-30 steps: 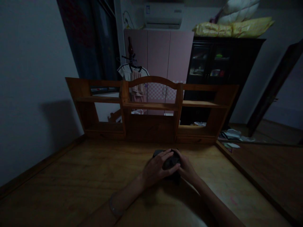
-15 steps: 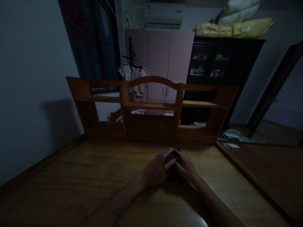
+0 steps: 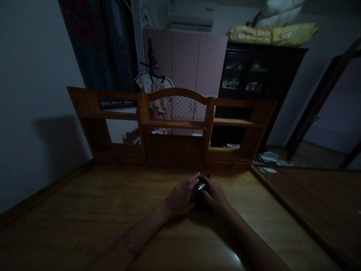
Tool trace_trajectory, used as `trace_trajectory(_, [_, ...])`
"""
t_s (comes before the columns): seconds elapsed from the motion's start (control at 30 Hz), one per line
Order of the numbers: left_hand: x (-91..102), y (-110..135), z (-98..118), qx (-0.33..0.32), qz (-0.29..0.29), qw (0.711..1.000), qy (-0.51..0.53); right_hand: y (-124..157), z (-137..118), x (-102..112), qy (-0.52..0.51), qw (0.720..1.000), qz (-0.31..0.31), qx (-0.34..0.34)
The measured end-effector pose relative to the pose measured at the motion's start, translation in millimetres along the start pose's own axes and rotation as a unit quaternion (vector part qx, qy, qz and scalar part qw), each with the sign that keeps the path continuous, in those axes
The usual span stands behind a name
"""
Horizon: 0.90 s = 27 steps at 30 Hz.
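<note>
A dark, rounded object with a glossy top (image 3: 201, 187) stands on the wooden desk (image 3: 113, 203), and a small black knob sticks up at its far right. Its exact kind is lost in the dim light. My left hand (image 3: 179, 195) is wrapped round its left side, fingers along the far edge. From the right, my right hand (image 3: 219, 196) grips it with the thumb lying across its front. The lower part of the object is in deep shadow between the hands.
A wooden shelf unit (image 3: 175, 124) closes off the desk's far edge. A white wall (image 3: 34, 143) borders the left side. Raised edging (image 3: 284, 205) runs along the right. Behind stand a pink wardrobe (image 3: 184, 56), a dark cabinet (image 3: 278, 75) and hanging clothes (image 3: 158, 90).
My left thumb has come off the top of the object, so its shiny surface now shows. Both hands still hold it. The whole view has shifted slightly.
</note>
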<state>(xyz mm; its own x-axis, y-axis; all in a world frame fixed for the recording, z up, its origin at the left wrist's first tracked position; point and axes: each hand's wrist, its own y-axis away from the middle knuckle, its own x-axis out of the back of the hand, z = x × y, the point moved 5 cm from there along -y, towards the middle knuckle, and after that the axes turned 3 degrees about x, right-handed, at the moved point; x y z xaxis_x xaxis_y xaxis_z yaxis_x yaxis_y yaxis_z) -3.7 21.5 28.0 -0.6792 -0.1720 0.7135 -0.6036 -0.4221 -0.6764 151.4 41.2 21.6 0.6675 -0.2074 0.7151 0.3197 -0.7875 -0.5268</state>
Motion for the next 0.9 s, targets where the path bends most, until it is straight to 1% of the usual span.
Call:
trace_trajectory(0.13, [-0.9, 0, -1, 0.007, 0.001, 1.0, 0.003, 0, -2, 1, -0.004, 1.0, -0.004, 0.008])
trace_trajectory(0.37, [-0.3, 0, -2, 0.016, 0.004, 1.0, 0.012, 0, -4, 2, 0.008, 1.0, 0.011, 0.016])
trace_trajectory(0.53, [-0.4, 0, -5, 0.034, -0.006, 0.999, 0.024, 0, -2, -1, 0.03, 0.999, 0.002, 0.012])
trace_trajectory(0.7, [-3.2, 0, -12, 0.042, 0.006, 0.999, 0.022, -1, 0, -6, 0.061, 0.998, -0.001, 0.01])
trace_trajectory(0.8, [-4.7, 0, -15, 0.044, 0.017, 0.999, 0.026, 0, 2, -9, 0.067, 0.997, 0.002, 0.023])
trace_trajectory(0.9, [-4.9, 0, -14, 0.049, 0.014, 0.998, 0.025, 0, 1, -7, 0.07, 0.996, 0.028, 0.054])
